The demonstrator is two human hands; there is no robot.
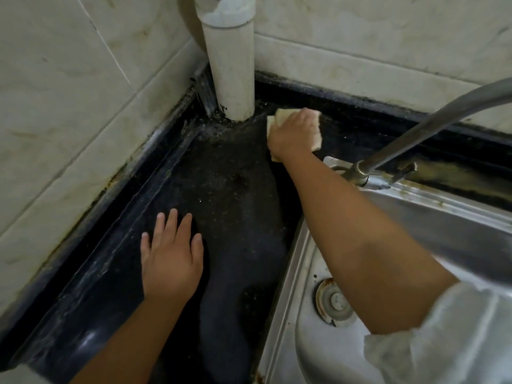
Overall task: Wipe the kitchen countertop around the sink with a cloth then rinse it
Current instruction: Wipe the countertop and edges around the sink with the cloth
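A pale yellow cloth [316, 134] lies on the black speckled countertop [230, 189] in the back corner, just right of a white pipe. My right hand [292, 131] presses down on the cloth, covering most of it, with the fingers bent over its far edge. My left hand [170, 256] rests flat on the countertop nearer to me, fingers spread and straight, holding nothing. The steel sink [302, 273] sits to the right, and my right forearm reaches across its rim.
A white vertical pipe [230, 65] stands in the tiled corner with dark grime at its base. A metal tap [388, 159] arches from the sink's back rim to the upper right. The sink drain [333, 300] shows rust. Tiled walls bound the counter left and behind.
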